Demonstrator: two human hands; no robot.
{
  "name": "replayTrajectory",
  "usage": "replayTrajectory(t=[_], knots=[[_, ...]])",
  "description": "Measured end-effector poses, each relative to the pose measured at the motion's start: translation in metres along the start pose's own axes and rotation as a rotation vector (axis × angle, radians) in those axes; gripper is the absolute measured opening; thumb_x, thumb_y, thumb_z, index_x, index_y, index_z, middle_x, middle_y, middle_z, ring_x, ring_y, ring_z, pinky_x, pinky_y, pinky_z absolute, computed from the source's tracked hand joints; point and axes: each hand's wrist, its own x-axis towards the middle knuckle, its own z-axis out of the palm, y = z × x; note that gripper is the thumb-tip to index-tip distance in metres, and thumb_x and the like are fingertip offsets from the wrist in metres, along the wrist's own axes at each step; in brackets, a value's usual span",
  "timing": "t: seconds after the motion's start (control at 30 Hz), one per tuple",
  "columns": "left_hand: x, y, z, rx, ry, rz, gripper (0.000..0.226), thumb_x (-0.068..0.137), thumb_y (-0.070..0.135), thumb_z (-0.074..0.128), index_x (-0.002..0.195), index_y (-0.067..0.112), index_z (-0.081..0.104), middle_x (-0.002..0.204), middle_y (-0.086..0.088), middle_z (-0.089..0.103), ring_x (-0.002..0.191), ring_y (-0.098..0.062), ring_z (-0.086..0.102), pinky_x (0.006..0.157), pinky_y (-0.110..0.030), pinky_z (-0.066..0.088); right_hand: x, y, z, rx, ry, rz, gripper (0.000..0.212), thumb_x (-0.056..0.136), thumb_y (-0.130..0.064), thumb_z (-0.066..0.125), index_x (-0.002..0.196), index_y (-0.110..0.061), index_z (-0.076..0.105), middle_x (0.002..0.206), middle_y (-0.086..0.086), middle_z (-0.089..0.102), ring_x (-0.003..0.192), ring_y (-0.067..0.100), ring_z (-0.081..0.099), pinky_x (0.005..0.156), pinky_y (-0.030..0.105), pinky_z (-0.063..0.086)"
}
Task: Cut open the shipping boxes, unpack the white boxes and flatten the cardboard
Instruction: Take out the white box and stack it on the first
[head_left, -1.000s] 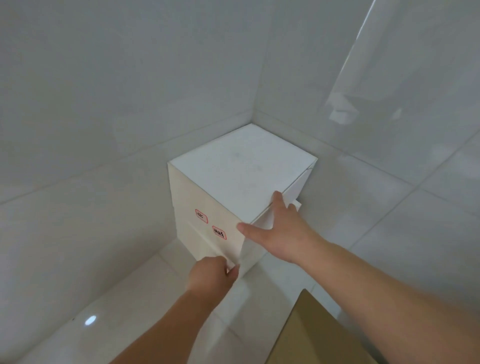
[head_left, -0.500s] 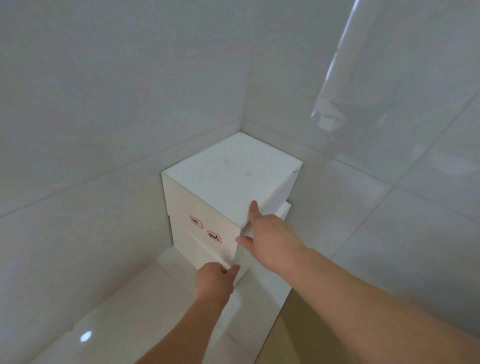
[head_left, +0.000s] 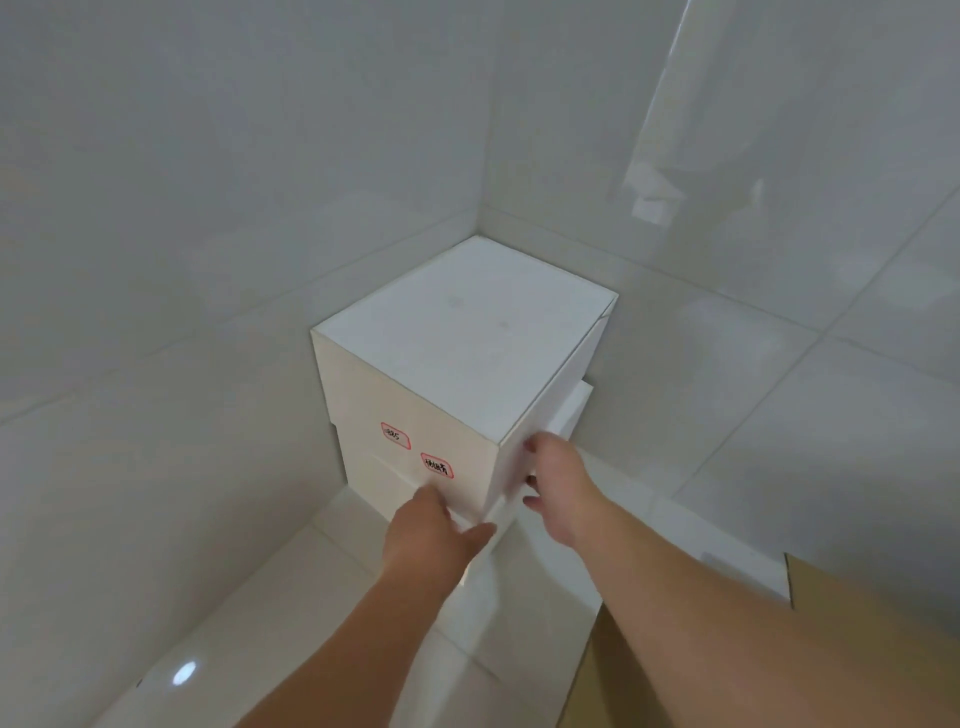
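Observation:
A stack of white boxes stands in the corner where two tiled walls meet. The top white box (head_left: 467, 338) carries two small red-edged stickers (head_left: 436, 465) on its front face. A lower white box (head_left: 379, 478) shows beneath it. My left hand (head_left: 431, 530) lies against the lower front of the stack near its near corner, fingers stretched out. Round that corner, my right hand (head_left: 558, 488) touches the stack's right side with loosely spread fingers. Part of a brown cardboard shipping box (head_left: 727, 649) shows at the bottom right.
Glossy grey tiled walls (head_left: 208, 208) close in the stack on the left and behind. The glossy tiled floor (head_left: 260, 623) lies in front of the stack. My right forearm crosses over the cardboard.
My right hand has slid down from the top box's upper edge to the stack's right side. My left hand has opened, fingers now stretched along the lower front. The view moved closer.

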Motion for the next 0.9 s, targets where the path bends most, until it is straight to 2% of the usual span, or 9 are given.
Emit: replayTrajectory(t=[0.1, 0.2, 0.37, 0.47, 0.53, 0.6, 0.67, 0.8, 0.9], knots=[[0.002, -0.004, 0.007, -0.098, 0.0, -0.068, 0.051, 0.061, 0.051, 0.081, 0.08, 0.016, 0.049, 0.075, 0.004, 0.057, 0.069, -0.015, 0.055, 0.055, -0.028, 0.037, 0.014, 0.006, 0.006, 0.35, -0.03, 0.07, 0.1, 0.071, -0.086, 0.041, 0.147, -0.021, 0.032, 0.15, -0.001, 0.037, 0.136, 0.023, 0.037, 0.113, 0.05, 0.026], [-0.002, -0.01, 0.017, -0.257, -0.025, -0.195, 0.053, 0.06, 0.05, 0.082, 0.083, 0.015, 0.05, 0.078, 0.0, 0.064, 0.072, -0.017, 0.061, 0.06, -0.029, 0.045, 0.028, 0.0, 0.003, 0.396, -0.008, 0.03, 0.124, 0.05, -0.097, 0.04, 0.148, -0.022, 0.033, 0.149, -0.002, 0.039, 0.136, 0.018, 0.037, 0.115, 0.048, 0.025], [0.005, -0.013, 0.029, -0.334, -0.061, -0.126, 0.052, 0.067, 0.043, 0.081, 0.093, 0.013, 0.048, 0.083, 0.001, 0.064, 0.074, -0.012, 0.059, 0.05, -0.017, 0.035, 0.05, -0.007, 0.008, 0.314, -0.005, -0.044, 0.107, 0.057, -0.098, 0.032, 0.137, -0.03, 0.049, 0.126, -0.01, 0.056, 0.115, 0.009, 0.05, 0.112, 0.046, 0.029], [0.011, -0.017, 0.03, -0.298, -0.093, -0.099, 0.057, 0.069, 0.042, 0.081, 0.1, 0.012, 0.044, 0.088, -0.001, 0.061, 0.079, -0.02, 0.064, 0.062, -0.031, 0.052, 0.052, -0.011, 0.001, 0.201, -0.045, 0.009, 0.121, 0.052, -0.099, 0.025, 0.149, -0.027, 0.03, 0.151, -0.011, 0.035, 0.141, 0.012, 0.027, 0.116, 0.054, 0.013], [0.011, -0.018, 0.029, -0.292, -0.115, -0.094, 0.058, 0.07, 0.043, 0.079, 0.102, 0.011, 0.042, 0.09, -0.001, 0.06, 0.081, -0.023, 0.064, 0.07, -0.036, 0.054, 0.053, -0.014, -0.002, 0.21, -0.046, 0.012, 0.112, 0.061, -0.096, 0.024, 0.148, -0.026, 0.033, 0.148, -0.008, 0.04, 0.137, 0.017, 0.034, 0.115, 0.054, 0.018], [0.012, -0.018, 0.026, -0.214, -0.118, -0.06, 0.062, 0.07, 0.047, 0.078, 0.105, 0.01, 0.043, 0.091, 0.0, 0.06, 0.081, -0.019, 0.06, 0.067, -0.03, 0.048, 0.055, -0.019, -0.002, 0.268, -0.015, -0.055, 0.096, 0.066, -0.093, 0.029, 0.132, -0.028, 0.054, 0.111, -0.012, 0.062, 0.101, 0.014, 0.054, 0.102, 0.048, 0.038], [0.016, -0.02, 0.024, -0.177, -0.115, -0.03, 0.067, 0.069, 0.05, 0.077, 0.108, 0.008, 0.043, 0.096, -0.002, 0.06, 0.083, -0.02, 0.06, 0.068, -0.03, 0.048, 0.053, -0.028, 0.0, 0.28, -0.042, -0.11, 0.077, 0.065, -0.092, 0.039, 0.108, -0.034, 0.065, 0.08, -0.017, 0.067, 0.074, 0.008, 0.053, 0.085, 0.038, 0.043], [0.013, -0.017, 0.024, -0.177, -0.142, -0.064, 0.068, 0.071, 0.049, 0.075, 0.111, 0.007, 0.039, 0.103, -0.007, 0.059, 0.089, -0.03, 0.064, 0.076, -0.043, 0.056, 0.042, -0.041, -0.005, 0.215, -0.082, -0.11, 0.05, 0.072, -0.071, 0.058, 0.105, -0.033, 0.066, 0.101, -0.011, 0.069, 0.103, 0.015, 0.058, 0.095, 0.046, 0.041], [0.009, -0.009, 0.02, -0.148, -0.157, -0.119, 0.073, 0.07, 0.051, 0.075, 0.115, 0.005, 0.04, 0.107, -0.008, 0.059, 0.092, -0.031, 0.064, 0.079, -0.043, 0.056, 0.032, -0.046, -0.006, 0.138, 0.037, -0.108, 0.065, 0.073, -0.067, 0.062, 0.122, -0.025, 0.059, 0.12, -0.005, 0.063, 0.111, 0.021, 0.055, 0.098, 0.048, 0.041]])
